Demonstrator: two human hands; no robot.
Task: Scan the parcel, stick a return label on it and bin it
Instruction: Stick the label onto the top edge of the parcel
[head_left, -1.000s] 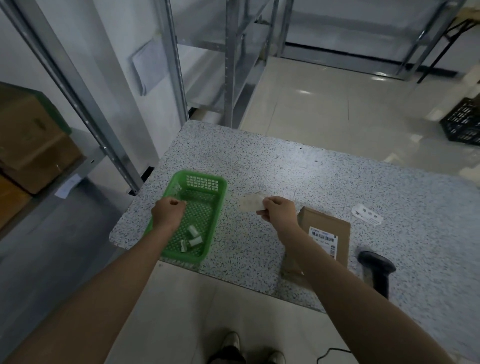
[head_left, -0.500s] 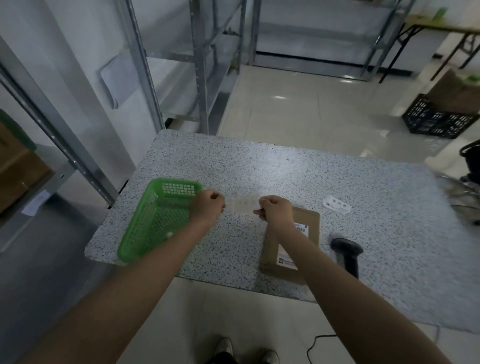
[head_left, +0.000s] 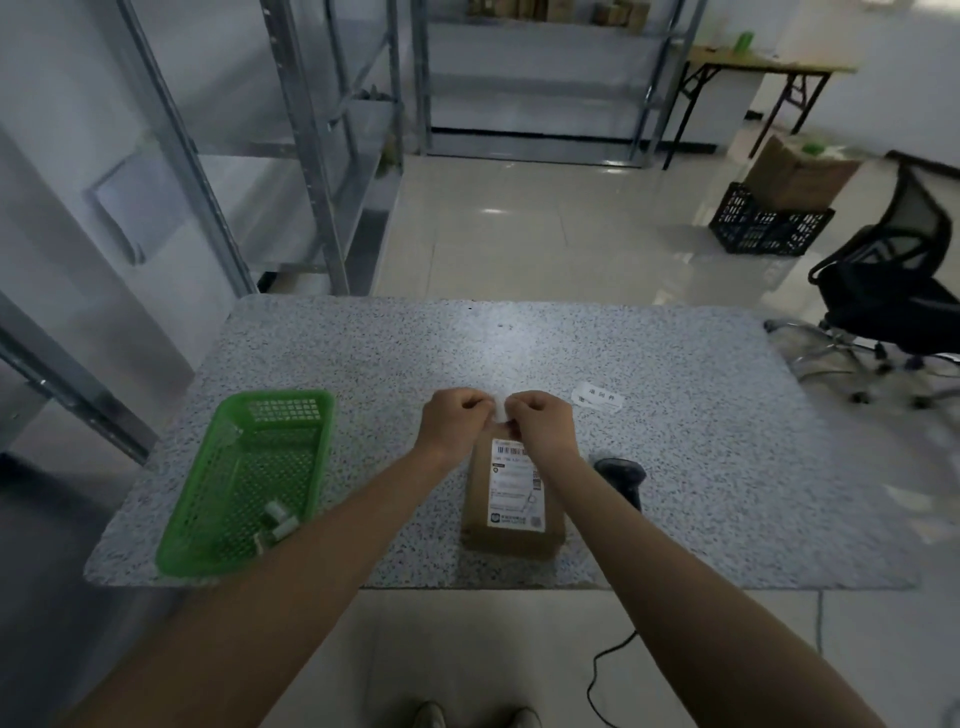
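A brown cardboard parcel (head_left: 514, 530) with a white shipping label lies on the speckled table (head_left: 675, 467) near its front edge. Just above the parcel's far end, my left hand (head_left: 454, 423) and my right hand (head_left: 543, 426) are held close together. Both pinch a small pale return label (head_left: 500, 408) between them. A black barcode scanner (head_left: 621, 475) rests on the table right of the parcel, partly behind my right forearm.
A green plastic basket (head_left: 249, 478) with small white rolls stands at the table's left front. A sheet of labels (head_left: 597, 399) lies beyond the scanner. Metal shelving stands at left and behind. On the floor at right are an office chair (head_left: 883, 280) and a black crate (head_left: 769, 228).
My left hand left the green basket and came to the label held by my right hand. Both hands now hold it over the parcel's far end. The view has swung right.
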